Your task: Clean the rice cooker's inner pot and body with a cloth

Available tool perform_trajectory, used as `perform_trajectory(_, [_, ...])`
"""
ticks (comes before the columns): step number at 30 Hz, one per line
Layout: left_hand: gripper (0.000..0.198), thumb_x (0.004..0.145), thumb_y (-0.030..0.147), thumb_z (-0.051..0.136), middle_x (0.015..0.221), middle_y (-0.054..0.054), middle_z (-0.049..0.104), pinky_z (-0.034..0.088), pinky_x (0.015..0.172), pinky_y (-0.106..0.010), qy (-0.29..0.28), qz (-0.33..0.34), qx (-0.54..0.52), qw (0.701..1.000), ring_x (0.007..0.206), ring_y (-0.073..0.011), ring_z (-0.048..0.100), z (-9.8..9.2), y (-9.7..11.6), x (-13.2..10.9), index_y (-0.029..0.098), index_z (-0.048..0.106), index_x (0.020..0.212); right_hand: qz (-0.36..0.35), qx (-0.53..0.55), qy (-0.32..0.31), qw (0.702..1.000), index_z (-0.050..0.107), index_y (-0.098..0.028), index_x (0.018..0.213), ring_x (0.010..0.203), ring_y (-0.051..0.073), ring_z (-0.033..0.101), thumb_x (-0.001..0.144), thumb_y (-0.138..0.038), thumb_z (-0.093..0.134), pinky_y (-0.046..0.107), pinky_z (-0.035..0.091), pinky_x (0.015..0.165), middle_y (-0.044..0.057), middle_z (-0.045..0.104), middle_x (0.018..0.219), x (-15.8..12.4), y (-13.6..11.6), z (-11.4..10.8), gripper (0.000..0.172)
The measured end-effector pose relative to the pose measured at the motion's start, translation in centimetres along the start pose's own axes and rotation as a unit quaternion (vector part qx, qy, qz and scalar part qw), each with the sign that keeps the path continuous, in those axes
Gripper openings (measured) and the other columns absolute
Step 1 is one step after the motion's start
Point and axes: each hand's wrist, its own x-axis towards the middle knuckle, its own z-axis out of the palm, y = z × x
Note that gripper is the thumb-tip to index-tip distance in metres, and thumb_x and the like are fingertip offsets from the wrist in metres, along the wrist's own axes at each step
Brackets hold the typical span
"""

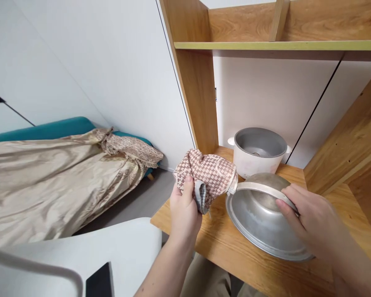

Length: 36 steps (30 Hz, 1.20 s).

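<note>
My left hand (185, 202) is closed around a crumpled cloth (212, 171) with a pink-brown and white houndstooth pattern and a grey edge. The cloth's right end comes close to the arched handle (259, 187) of a silver metal pot lid (262, 222); I cannot tell whether they touch. On the right, my right hand (306, 210) grips that handle, and the lid is tilted above the wooden desk. Behind the lid stands a white electric pot (256, 163) with a grey inside, uncovered, with small side handles.
The wooden desk (216, 239) has side panels and a shelf (266, 46) with a green edge above. A white chair (136, 235) at lower left carries a black phone (99, 282). Farther left is a teal sofa (64, 126) under a beige cover (49, 185).
</note>
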Motion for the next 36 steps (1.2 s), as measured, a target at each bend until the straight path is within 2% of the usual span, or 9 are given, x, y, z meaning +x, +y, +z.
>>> perform_trajectory(4, [0.052, 0.080, 0.055, 0.082, 0.118, -0.002, 0.075, 0.055, 0.091, -0.025, -0.007, 0.070, 0.032, 0.997, 0.104, -0.0154, 0.070, -0.7, -0.4, -0.2, 0.028, 0.069, 0.122, -0.042, -0.053, 0.050, 0.996, 0.037, -0.024, 0.071, 0.046, 0.010, 0.038, 0.108, -0.035, 0.041, 0.029, 0.023, 0.049, -0.006, 0.040, 0.061, 0.0, -0.7, 0.0, 0.040])
perform_trajectory(8, [0.048, 0.086, 0.053, 0.076, 0.122, -0.002, 0.073, 0.053, 0.097, -0.025, -0.011, 0.146, 0.078, 0.986, 0.112, -0.0156, 0.068, -1.3, -0.5, 0.3, 0.029, 0.067, 0.127, -0.090, -0.067, 0.068, 0.991, 0.045, -0.023, 0.074, 0.053, 0.012, 0.042, 0.108, -0.028, 0.045, 0.030, 0.027, 0.054, -0.004, 0.043, 0.063, -0.1, -1.9, 0.2, 0.034])
perform_trajectory(13, [0.056, 0.085, 0.055, 0.076, 0.124, -0.005, 0.072, 0.054, 0.095, -0.027, -0.021, 0.128, 0.096, 0.987, 0.111, -0.0191, 0.068, -1.7, -0.6, 0.7, 0.026, 0.065, 0.132, -0.129, -0.057, 0.069, 0.988, 0.048, -0.023, 0.077, 0.060, 0.016, 0.042, 0.108, -0.022, 0.042, 0.033, 0.027, 0.060, -0.002, 0.045, 0.066, -0.7, -3.7, 1.6, 0.032])
perform_trajectory(16, [0.058, 0.084, 0.055, 0.077, 0.126, -0.006, 0.072, 0.055, 0.093, -0.027, -0.028, 0.111, 0.096, 0.989, 0.109, -0.0200, 0.069, -2.1, -1.0, 0.8, 0.025, 0.066, 0.132, -0.145, -0.044, 0.028, 0.988, 0.049, -0.023, 0.081, 0.063, 0.018, 0.043, 0.105, -0.020, 0.046, 0.035, 0.025, 0.061, -0.002, 0.046, 0.068, -1.4, -4.9, 2.4, 0.024])
perform_trajectory(19, [0.057, 0.083, 0.056, 0.078, 0.124, -0.007, 0.073, 0.056, 0.091, -0.028, -0.027, 0.091, 0.102, 0.990, 0.107, -0.0206, 0.070, -2.6, -1.5, 0.7, 0.023, 0.068, 0.129, -0.140, -0.038, -0.003, 0.989, 0.051, -0.023, 0.086, 0.064, 0.018, 0.044, 0.093, -0.013, 0.055, 0.035, 0.025, 0.061, -0.002, 0.050, 0.070, -2.4, -6.4, 3.2, 0.013])
perform_trajectory(22, [0.058, 0.080, 0.058, 0.079, 0.116, -0.007, 0.075, 0.056, 0.085, -0.027, -0.012, 0.079, 0.120, 0.990, 0.099, -0.0199, 0.071, -3.5, -2.1, 0.6, 0.020, 0.070, 0.123, -0.088, -0.062, -0.009, 0.994, 0.052, -0.024, 0.086, 0.062, 0.019, 0.046, 0.085, -0.010, 0.058, 0.034, 0.029, 0.060, -0.001, 0.052, 0.070, -3.7, -8.3, 4.2, 0.015])
perform_trajectory(24, [0.057, 0.079, 0.058, 0.079, 0.111, -0.006, 0.076, 0.055, 0.083, -0.026, -0.007, 0.075, 0.129, 0.989, 0.096, -0.0190, 0.070, -4.0, -2.4, 0.5, 0.020, 0.071, 0.120, -0.067, -0.077, -0.021, 0.995, 0.048, -0.024, 0.078, 0.060, 0.019, 0.048, 0.083, -0.009, 0.059, 0.034, 0.031, 0.059, 0.000, 0.052, 0.067, -4.7, -9.6, 5.4, 0.019])
perform_trajectory(29, [0.055, 0.079, 0.060, 0.079, 0.106, -0.004, 0.076, 0.054, 0.084, -0.025, -0.001, 0.073, 0.141, 0.987, 0.095, -0.0177, 0.069, -4.9, -2.8, 0.1, 0.021, 0.072, 0.117, -0.027, -0.084, -0.091, 0.992, 0.055, -0.022, 0.078, 0.060, 0.019, 0.055, 0.086, -0.006, 0.061, 0.031, 0.037, 0.058, 0.003, 0.059, 0.069, -6.9, -11.6, 8.8, 0.019])
perform_trajectory(36, [0.055, 0.079, 0.064, 0.076, 0.104, -0.006, 0.075, 0.053, 0.084, -0.028, 0.000, 0.125, 0.204, 0.971, 0.094, -0.0194, 0.067, -4.3, -2.4, -0.4, 0.019, 0.072, 0.111, 0.036, -0.095, -0.213, 0.972, 0.068, -0.014, 0.079, 0.062, 0.022, 0.066, 0.081, -0.001, 0.064, 0.029, 0.042, 0.056, 0.010, 0.068, 0.071, -8.4, -13.5, 12.0, 0.014])
